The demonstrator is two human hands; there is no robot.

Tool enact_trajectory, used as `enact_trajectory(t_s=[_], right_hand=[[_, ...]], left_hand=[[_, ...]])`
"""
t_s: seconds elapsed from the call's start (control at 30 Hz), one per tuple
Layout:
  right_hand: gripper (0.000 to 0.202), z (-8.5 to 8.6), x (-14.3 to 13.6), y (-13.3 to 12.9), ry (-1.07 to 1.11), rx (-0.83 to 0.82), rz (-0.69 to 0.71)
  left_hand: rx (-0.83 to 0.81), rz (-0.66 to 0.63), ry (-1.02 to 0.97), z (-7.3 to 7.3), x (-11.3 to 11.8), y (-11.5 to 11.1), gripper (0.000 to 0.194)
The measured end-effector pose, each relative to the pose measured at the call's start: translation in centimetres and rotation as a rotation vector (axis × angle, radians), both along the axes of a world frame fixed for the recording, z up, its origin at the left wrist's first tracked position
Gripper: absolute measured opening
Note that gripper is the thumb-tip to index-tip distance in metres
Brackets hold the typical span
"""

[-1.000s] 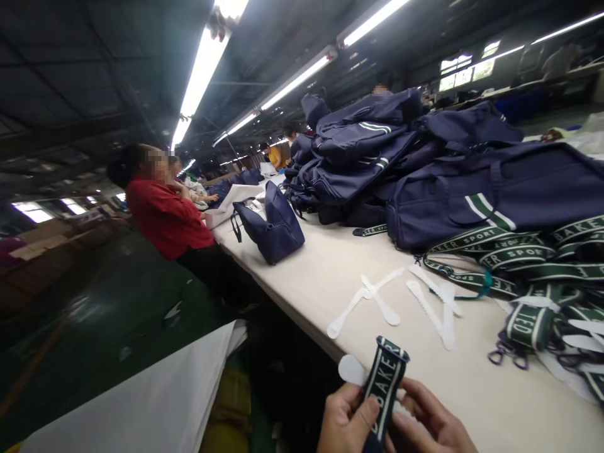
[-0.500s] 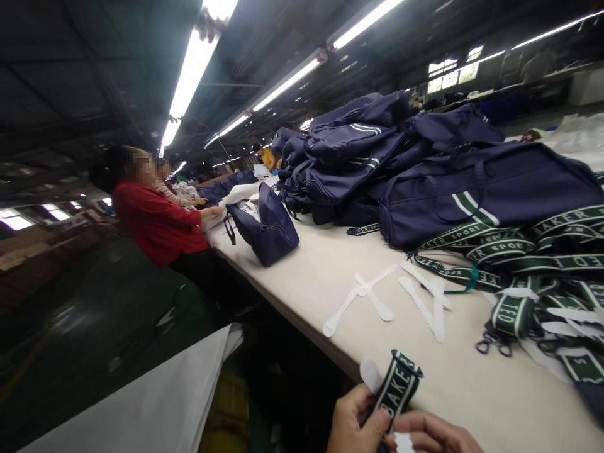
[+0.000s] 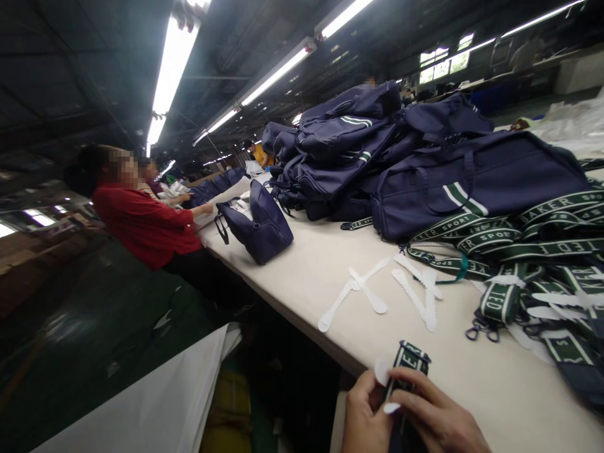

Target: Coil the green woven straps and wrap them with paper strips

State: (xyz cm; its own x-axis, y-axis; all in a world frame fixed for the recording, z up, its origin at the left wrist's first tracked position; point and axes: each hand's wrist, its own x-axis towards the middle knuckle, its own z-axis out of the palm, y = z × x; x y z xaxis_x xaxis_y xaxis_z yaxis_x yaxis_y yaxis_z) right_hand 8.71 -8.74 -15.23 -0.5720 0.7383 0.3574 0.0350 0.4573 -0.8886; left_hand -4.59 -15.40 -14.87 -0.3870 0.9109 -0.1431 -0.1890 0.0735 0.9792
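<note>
Now the hands (image 3: 441, 415) hide more of the lettered strap (image 3: 411, 357).

Pale table (image 3: 514, 393) carries: one open navy bag (image 3: 271, 226) near the edge; heap of navy bags (image 3: 340, 148); tangled green lettered straps (image 3: 501, 239). White notched strips (image 3: 374, 299) lie in two overlapping groups.

pass: tabletop (image 3: 465, 371) beyond right hand (image 3: 441, 412) | obstacles: white strips (image 3: 358, 282), strap pile (image 3: 495, 239)
</note>
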Motion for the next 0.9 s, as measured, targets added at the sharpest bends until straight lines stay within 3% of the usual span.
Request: enact_trajectory(t_s=[0.17,0.37,0.53,0.7,0.9], right_hand=[[0.029,-0.8,-0.2,2.3,-0.065,-0.093,-0.131],[0.031,0.6,-1.4,2.0,-0.171,-0.046,-0.074],[0.025,1.7,-2.3,3.5,-0.11,-0.124,0.008],[0.011,2.0,-2.9,3.7,0.047,-0.266,-0.091],[0.007,1.9,-3.7,3.5,0.023,-0.287,-0.211]], left_hand=[[-0.079,0.092,0.475,0.7,0.7,1.4,0.027],[0.019,0.095,0.538,0.8,-0.1,1.5,0.027],[0.133,0.275,0.804,0.5,-0.9,2.3,0.026],[0.087,0.363,0.737,0.2,-0.8,2.4,0.021],[0.036,0.319,0.653,0.4,-1.7,3.0,0.026]])
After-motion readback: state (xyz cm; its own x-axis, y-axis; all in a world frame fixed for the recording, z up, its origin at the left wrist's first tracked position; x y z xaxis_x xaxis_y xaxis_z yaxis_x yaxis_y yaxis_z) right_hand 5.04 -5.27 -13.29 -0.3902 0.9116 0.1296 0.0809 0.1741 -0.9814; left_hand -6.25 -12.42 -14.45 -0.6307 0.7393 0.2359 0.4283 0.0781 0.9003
